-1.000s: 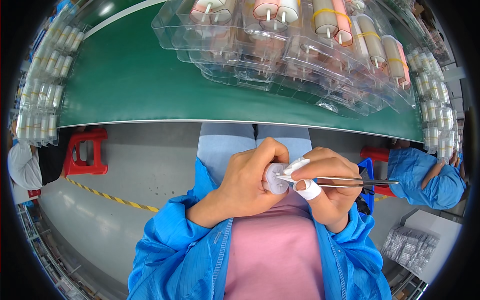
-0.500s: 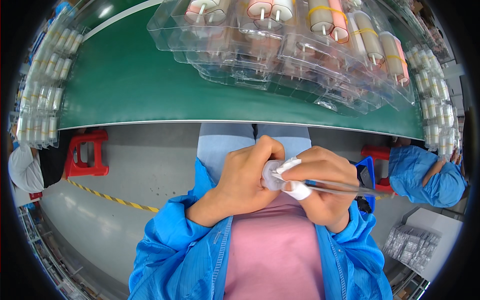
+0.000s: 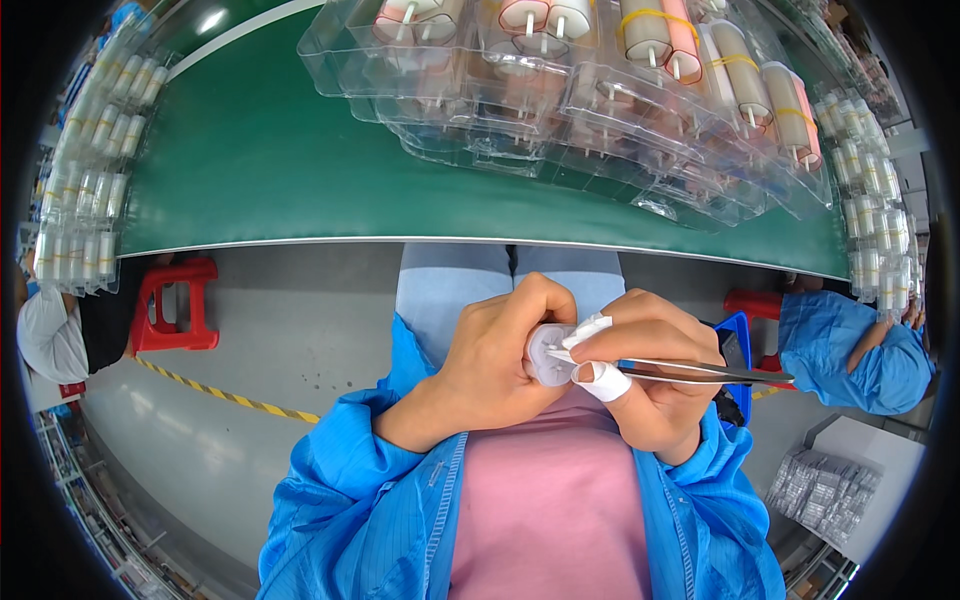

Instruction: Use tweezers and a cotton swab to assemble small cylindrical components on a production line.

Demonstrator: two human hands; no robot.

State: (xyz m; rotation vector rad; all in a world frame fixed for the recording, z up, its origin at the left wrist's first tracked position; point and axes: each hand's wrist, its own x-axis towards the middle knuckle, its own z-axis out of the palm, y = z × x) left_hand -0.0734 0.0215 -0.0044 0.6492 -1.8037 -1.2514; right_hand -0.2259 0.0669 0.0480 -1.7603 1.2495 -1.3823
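Observation:
Above my lap, my left hand [image 3: 488,352] is closed around a whitish translucent piece with a round end face [image 3: 545,366]. The rest of that piece is hidden in the fist. My right hand [image 3: 660,350] pinches a pair of metal tweezers [image 3: 725,374], whose joined end sticks out to the right past the hand. White tape wraps its thumb and a fingertip. The fingertips are right at the round face, and a small white bit shows in the middle of it. Whether the tweezer tips grip that bit cannot be made out.
Ahead is a green table [image 3: 270,170] bearing stacked clear plastic trays [image 3: 480,140] of white and pink cylinders with thin stems. Red stools [image 3: 185,305] stand at both sides. A blue bin [image 3: 738,345] is beside my right arm. Co-workers sit left and right, the right one in blue sleeves [image 3: 850,350].
The tweezers, blurred before, now show sharply with their back end swung slightly. Both hands have shifted very slightly right; the left still holds the round-ended piece.

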